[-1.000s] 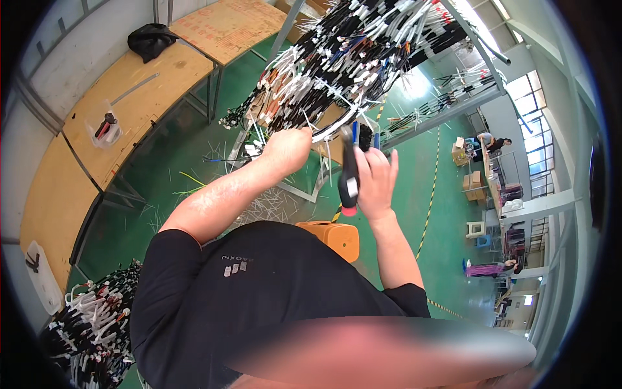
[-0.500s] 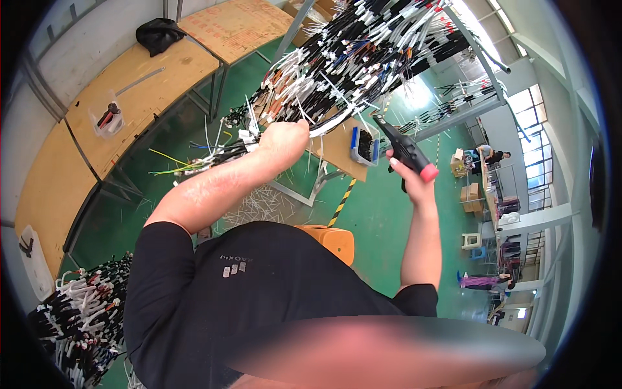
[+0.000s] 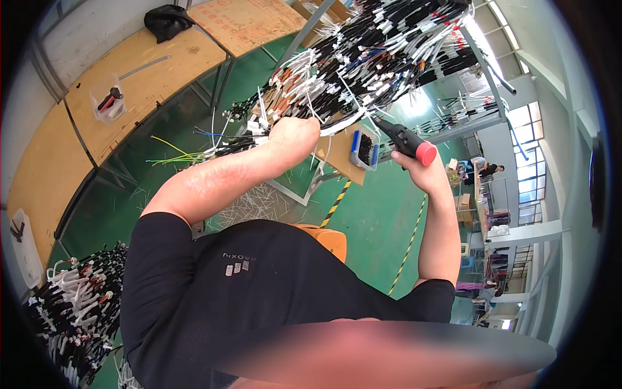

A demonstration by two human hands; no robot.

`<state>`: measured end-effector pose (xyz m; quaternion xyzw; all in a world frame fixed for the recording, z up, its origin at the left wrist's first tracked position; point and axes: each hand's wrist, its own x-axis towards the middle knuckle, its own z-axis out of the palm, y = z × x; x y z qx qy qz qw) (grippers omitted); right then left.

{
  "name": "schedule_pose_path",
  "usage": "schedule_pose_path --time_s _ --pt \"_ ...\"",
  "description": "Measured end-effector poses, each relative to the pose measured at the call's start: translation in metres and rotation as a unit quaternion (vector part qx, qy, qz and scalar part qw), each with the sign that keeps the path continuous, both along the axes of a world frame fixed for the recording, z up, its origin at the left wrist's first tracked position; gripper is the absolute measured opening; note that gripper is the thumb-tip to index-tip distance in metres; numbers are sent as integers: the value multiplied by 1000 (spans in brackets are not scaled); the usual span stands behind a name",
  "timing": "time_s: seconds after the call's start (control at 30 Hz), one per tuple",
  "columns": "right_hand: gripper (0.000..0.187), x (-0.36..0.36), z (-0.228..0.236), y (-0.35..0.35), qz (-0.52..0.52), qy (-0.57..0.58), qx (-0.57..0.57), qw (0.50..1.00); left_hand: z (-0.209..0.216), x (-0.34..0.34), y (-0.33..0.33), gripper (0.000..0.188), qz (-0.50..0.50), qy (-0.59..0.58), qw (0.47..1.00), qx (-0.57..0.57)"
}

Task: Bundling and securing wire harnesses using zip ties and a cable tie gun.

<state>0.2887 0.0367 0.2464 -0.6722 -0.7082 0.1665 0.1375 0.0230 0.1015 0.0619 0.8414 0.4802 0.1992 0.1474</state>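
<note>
My left hand (image 3: 295, 137) is closed round a bundle of black and white wires (image 3: 342, 122) at the near edge of a rack of hanging wire harnesses. Loose wire ends, some yellow-green (image 3: 178, 157), trail out to its left. In my right hand (image 3: 424, 174) is a black pistol-grip cable tie gun (image 3: 403, 138) with a red round end cap. Its nose points left and is at the bundle, close to a thin white cable tie (image 3: 348, 91) that sticks up; whether they touch I cannot tell. My left fingertips are hidden behind the hand.
A blue-rimmed bin (image 3: 365, 148) of small dark parts stands on a wooden board (image 3: 343, 159) below the bundle. An orange stool (image 3: 327, 241) is close before me. Wooden tables (image 3: 139, 84) line the left. More harnesses (image 3: 78, 311) hang lower left. White offcuts litter the green floor.
My right hand has brought the cable tie gun up and left, its nose now at the bundle. My left hand keeps its hold; the whole view has shifted slightly.
</note>
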Motion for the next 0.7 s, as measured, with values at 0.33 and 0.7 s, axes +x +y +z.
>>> schedule_pose_path --time_s 0.33,0.7 --pt "30 -21 11 1 36 -87 -1 996 -2 1 1 15 -12 -11 1000 -8" --pt "25 5 -71 -9 44 -148 105 982 8 -6 -10 11 -28 -25 999 21"
